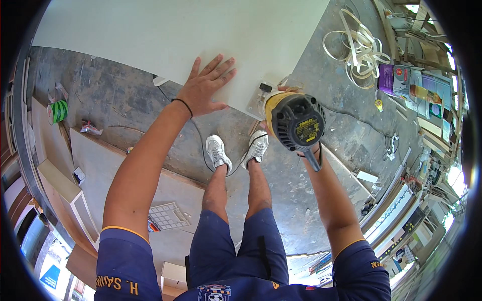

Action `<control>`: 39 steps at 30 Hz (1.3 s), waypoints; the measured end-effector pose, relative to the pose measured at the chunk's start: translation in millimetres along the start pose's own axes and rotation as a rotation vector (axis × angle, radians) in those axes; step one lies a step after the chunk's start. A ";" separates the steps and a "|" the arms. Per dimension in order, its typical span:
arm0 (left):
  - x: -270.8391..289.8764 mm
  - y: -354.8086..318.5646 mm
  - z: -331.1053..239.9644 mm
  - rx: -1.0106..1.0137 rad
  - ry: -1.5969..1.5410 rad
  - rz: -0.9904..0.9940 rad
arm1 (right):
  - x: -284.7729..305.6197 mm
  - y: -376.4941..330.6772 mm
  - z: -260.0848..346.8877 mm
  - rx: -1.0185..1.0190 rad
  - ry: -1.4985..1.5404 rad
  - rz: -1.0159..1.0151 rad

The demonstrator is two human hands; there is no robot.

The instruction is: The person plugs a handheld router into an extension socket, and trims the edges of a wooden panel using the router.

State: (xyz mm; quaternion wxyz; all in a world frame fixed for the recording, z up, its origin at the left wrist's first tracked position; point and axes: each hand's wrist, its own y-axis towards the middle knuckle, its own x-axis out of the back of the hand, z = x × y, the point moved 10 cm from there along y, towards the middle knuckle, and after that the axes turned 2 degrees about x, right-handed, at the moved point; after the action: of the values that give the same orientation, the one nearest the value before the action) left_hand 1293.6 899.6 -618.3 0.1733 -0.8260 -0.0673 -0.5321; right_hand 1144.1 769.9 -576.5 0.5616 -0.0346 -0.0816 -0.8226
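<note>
A large pale white board (165,30) spans the far side of the view, its near corner pointing toward me. My left hand (205,91) lies flat on it near the front edge, fingers spread and holding nothing. At the board's right corner, my right hand (289,89) is wrapped round a yellow-and-black trim router (296,120). Its motor housing tilts toward me, and the base sits at the board's edge. The router's body hides most of my right fingers and the cutting bit. A black cord comes out of its lower end.
Coiled white edging strip (359,47) lies on the concrete floor at far right, near stacked boxes (401,80). Dark cable (359,123) crosses the floor. A green roll (57,111) is at left. Panels (115,175) lie behind my white shoes (218,152), with a white plastic grid (169,215) on them.
</note>
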 end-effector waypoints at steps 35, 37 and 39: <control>-14.7 20.4 -63.4 0.290 -0.007 -0.159 | 4.0 -110.1 47.9 -0.182 -0.061 -0.101; -16.4 25.8 -77.2 0.397 0.059 -0.127 | 12.4 -118.8 46.5 -0.193 -0.039 -0.129; -18.4 26.7 -78.0 0.389 0.104 -0.138 | 20.7 -123.3 44.6 -0.176 -0.038 -0.147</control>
State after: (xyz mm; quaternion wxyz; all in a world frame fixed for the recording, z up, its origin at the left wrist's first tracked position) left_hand 1226.9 848.2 -611.5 0.2959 -0.7419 -0.2161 -0.5615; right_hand 1020.3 802.4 -541.4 0.4927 -0.0931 -0.0222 -0.8649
